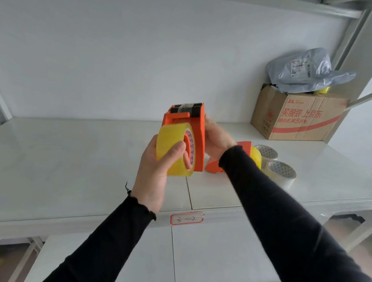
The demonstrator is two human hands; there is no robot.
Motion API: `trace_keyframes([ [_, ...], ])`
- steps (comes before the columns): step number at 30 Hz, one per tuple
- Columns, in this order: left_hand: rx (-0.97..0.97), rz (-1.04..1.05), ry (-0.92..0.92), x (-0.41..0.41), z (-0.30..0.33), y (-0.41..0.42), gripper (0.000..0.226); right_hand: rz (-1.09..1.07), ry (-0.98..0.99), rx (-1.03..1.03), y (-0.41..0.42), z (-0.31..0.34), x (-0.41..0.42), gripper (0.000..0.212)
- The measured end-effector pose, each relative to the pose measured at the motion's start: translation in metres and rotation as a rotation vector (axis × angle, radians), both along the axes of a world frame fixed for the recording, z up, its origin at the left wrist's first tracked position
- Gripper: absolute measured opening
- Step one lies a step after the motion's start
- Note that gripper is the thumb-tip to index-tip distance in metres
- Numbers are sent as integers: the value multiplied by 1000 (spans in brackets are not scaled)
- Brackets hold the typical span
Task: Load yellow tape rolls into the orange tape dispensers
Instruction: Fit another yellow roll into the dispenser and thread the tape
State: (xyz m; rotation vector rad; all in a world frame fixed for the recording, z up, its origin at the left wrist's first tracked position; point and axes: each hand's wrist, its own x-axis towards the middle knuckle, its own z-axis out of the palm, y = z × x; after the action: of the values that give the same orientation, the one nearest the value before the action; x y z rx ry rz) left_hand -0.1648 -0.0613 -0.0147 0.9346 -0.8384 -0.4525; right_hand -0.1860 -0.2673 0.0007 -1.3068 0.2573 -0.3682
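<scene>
Now yellow roll (171, 149) against dispenser (197, 132)

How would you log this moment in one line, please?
left hand: holds roll | right hand: holds dispenser | roll: not seated

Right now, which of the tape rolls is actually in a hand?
The yellow tape roll pressed against the orange dispenser, held by the left hand. The two pale rolls lie untouched on the shelf.
</scene>
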Motion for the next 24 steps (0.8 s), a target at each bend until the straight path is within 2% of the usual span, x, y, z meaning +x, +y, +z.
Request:
trace_keyframes([
  [3,-51,-17,118,6,5,-6,33,-28,-24,193,35,-24,2,41],
  [6,-84,13,220,11,3,-12,28,-110,-146,321,63,-44,9,33],
  [10,-133,24,318,25,9,-10,18,-167,-314,469,90,-53,17,50],
  [15,-142,-6,386,37,9,-6,13,-356,-350,400,99,-54,19,28],
  [19,-140,-2,386,41,10,-4,17,-370,-380,286,99,-50,13,27],
  [22,-164,1,394,45,10,-3,16,-250,-363,350,100,-45,5,37],
  [24,-172,-11,422,47,9,-2,14,-150,-292,381,103,-41,3,60],
])
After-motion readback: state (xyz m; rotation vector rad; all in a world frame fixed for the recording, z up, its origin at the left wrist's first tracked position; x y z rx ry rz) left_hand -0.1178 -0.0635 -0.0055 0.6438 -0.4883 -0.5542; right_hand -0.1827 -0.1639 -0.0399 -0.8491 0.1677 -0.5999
